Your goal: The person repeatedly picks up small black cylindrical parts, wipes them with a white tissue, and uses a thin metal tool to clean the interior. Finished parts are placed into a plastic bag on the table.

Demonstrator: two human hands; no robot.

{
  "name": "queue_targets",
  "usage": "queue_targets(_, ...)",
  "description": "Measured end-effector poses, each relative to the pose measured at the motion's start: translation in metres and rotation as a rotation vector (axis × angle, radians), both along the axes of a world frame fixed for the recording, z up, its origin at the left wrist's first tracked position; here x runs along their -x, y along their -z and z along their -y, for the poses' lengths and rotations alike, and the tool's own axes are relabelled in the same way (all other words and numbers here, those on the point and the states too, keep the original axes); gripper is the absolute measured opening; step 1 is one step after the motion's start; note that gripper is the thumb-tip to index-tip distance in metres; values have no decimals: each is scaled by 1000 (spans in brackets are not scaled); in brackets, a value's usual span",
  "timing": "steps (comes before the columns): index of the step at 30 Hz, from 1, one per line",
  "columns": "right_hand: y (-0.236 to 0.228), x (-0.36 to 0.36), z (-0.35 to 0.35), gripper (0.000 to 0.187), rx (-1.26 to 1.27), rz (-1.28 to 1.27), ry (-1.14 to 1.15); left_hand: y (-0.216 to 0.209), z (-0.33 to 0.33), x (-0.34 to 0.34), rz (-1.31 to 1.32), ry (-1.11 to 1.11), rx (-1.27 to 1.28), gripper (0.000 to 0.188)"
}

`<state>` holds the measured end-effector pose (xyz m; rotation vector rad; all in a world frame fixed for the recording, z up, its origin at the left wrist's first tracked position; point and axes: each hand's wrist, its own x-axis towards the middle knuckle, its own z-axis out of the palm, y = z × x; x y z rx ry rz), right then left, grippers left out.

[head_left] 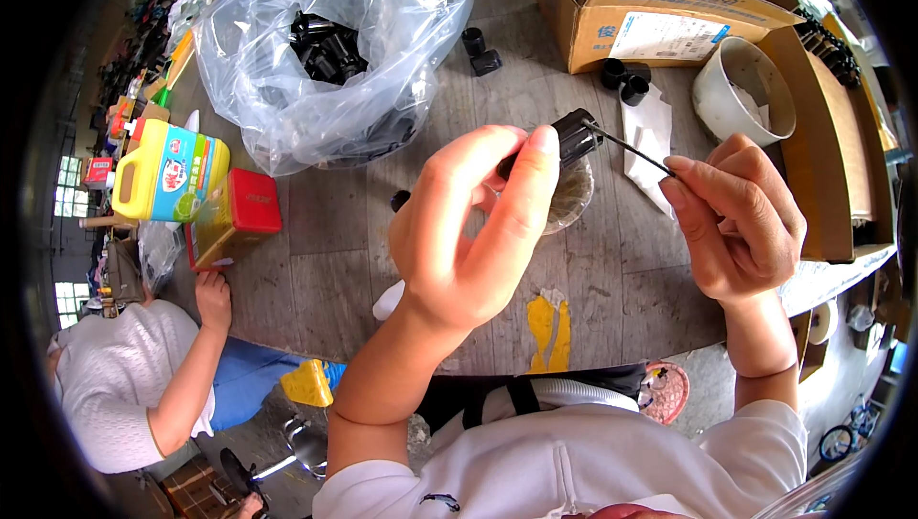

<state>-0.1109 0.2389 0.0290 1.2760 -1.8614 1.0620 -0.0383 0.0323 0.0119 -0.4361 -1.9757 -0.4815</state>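
Note:
My left hand [473,223] is closed round a black cylindrical plastic part [576,137], held up over the middle of the table. Between the thumb and forefinger of my right hand [736,218] is a thin black rod [631,148]. Its far tip meets the end of the black part; I cannot tell how deep it goes in. Partly hidden behind my left hand stands a small round dish [572,196] that looks wrapped in clear plastic.
A clear plastic bag [239,70] of black parts lies at the far left. Loose black caps [483,53] sit beyond my hands. To the right are a white bowl [741,89] and a cardboard box [669,22]. A yellow jug [172,170] and red tin [244,208] stand left, near another person's hand [213,299].

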Motion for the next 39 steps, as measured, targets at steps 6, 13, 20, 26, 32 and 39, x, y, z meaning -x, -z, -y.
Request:
queue_targets(6,-1,-2,0,27,-27,27,-30,1,1,-2,133,28,-191,38)
queue_targets(13,-1,1,-2,18,100,53,-105,-7,-6,-5,600,369,-948,19)
queue_targets(20,1,0,-1,22,89,20,-84,-7,-2,-4,1096,787,-1536,52)
queue_targets(26,1,-1,0,21,59,25,-34,-9,-8,-8,1140,830,-1525,57)
queue_targets(32,2,-3,3,10,17,185,5,-7,-8,-9,1118,955,-1597,57)
queue_targets(39,5,-1,2,15,45,515,-95,-3,-3,-9,1149,1131,-1673,56)
